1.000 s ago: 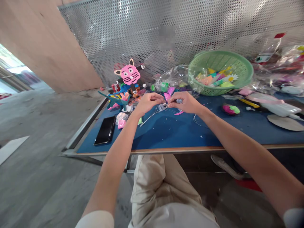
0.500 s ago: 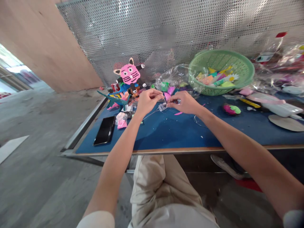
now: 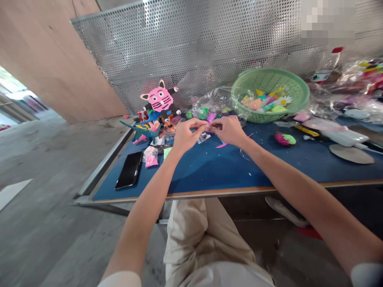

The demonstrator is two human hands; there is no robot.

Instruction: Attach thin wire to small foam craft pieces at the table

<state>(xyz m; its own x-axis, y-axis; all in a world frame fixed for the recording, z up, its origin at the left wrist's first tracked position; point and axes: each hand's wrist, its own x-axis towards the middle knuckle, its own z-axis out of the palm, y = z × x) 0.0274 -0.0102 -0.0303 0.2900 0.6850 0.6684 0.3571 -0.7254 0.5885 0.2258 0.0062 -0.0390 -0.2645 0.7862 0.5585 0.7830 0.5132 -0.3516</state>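
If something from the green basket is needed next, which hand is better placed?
Likely the right hand: it is nearer the green basket, which sits beyond it and to its right. The left hand is farther off and would probably have to reach past the right.

White glare, far-left opening (image 3: 13, 88). Glints on perforated silver metal panel (image 3: 176, 44). Soft shadow, flat blue tabletop (image 3: 221, 169). My bare left fingertips (image 3: 204, 123) slightly soft.
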